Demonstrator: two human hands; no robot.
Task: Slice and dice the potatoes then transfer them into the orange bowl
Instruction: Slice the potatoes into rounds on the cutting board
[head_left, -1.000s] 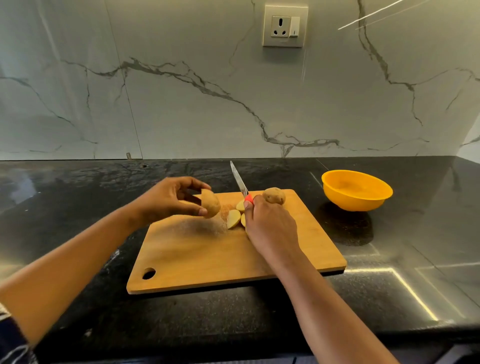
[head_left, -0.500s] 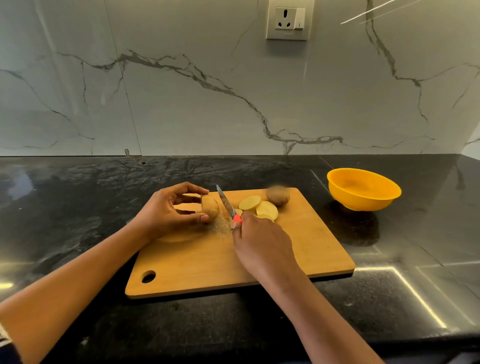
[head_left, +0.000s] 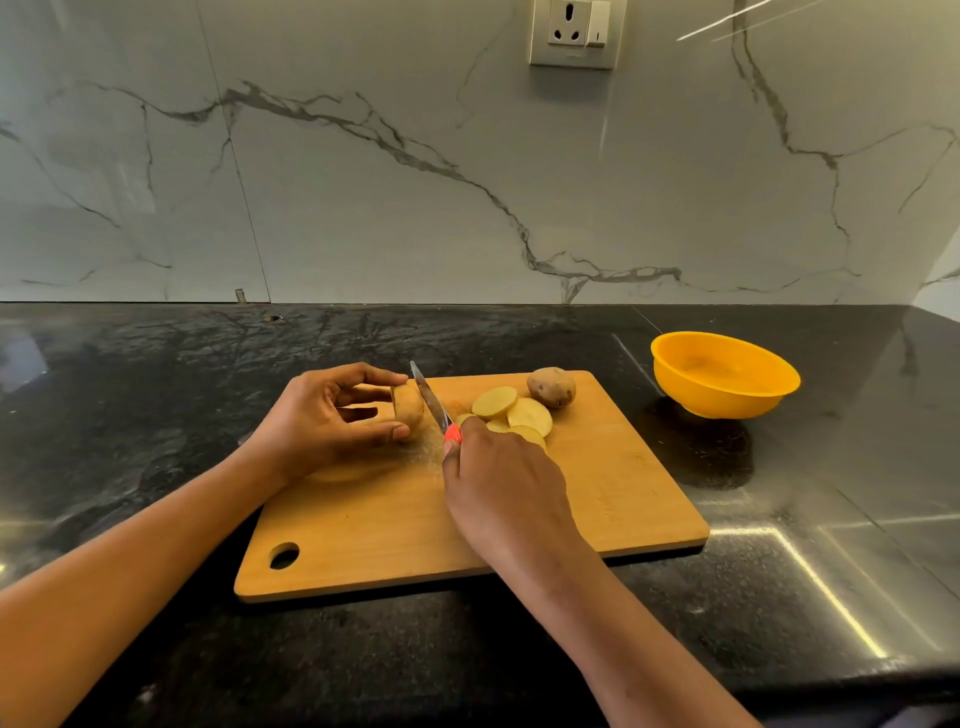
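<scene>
The left hand (head_left: 332, 421) pinches the potato stub (head_left: 408, 411) on the board (head_left: 623, 467), its length running left-right, while the right hand (head_left: 501, 491) grips the knife (head_left: 431, 402), blade crossing the stub's right end (cut slices (head_left: 530, 415) lie beyond).

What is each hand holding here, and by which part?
The left hand pinches the potato piece by its skin sides; the right hand grips the knife by its red handle, blade at the piece's cut face.
</scene>
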